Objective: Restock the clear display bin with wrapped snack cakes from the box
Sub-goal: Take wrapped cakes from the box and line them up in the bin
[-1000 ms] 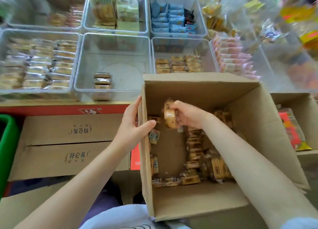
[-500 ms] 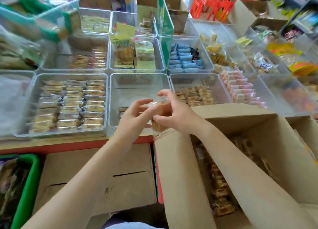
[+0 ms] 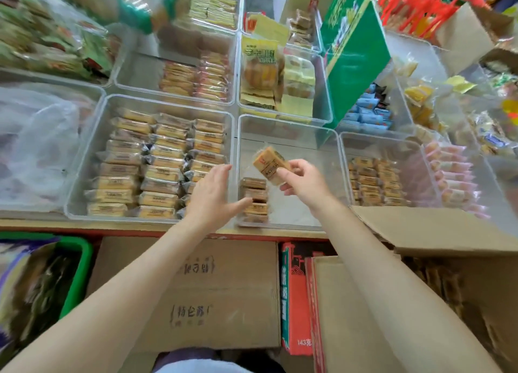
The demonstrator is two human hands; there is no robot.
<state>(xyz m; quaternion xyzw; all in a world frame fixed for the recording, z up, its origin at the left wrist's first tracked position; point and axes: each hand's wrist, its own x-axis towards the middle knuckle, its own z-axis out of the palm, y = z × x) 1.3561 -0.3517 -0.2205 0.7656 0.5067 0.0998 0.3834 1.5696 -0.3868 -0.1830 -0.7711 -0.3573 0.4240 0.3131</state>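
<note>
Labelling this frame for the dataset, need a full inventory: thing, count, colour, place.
held snack cake: one, tan, clear wrap, above the near-empty bin
clear display bin: one, centre shelf
stacked cakes: a short column, exact count unclear, brown, bin's front left corner
full bin: one, rows of yellow wrapped cakes, left of it
right bin: one, part filled with small brown packs
open box: one, cardboard, lower right
closed carton: brown, below shelf
green box: one, upright, behind
left hand: open, by the stack
right hand: fingers pinch the held cake
</note>
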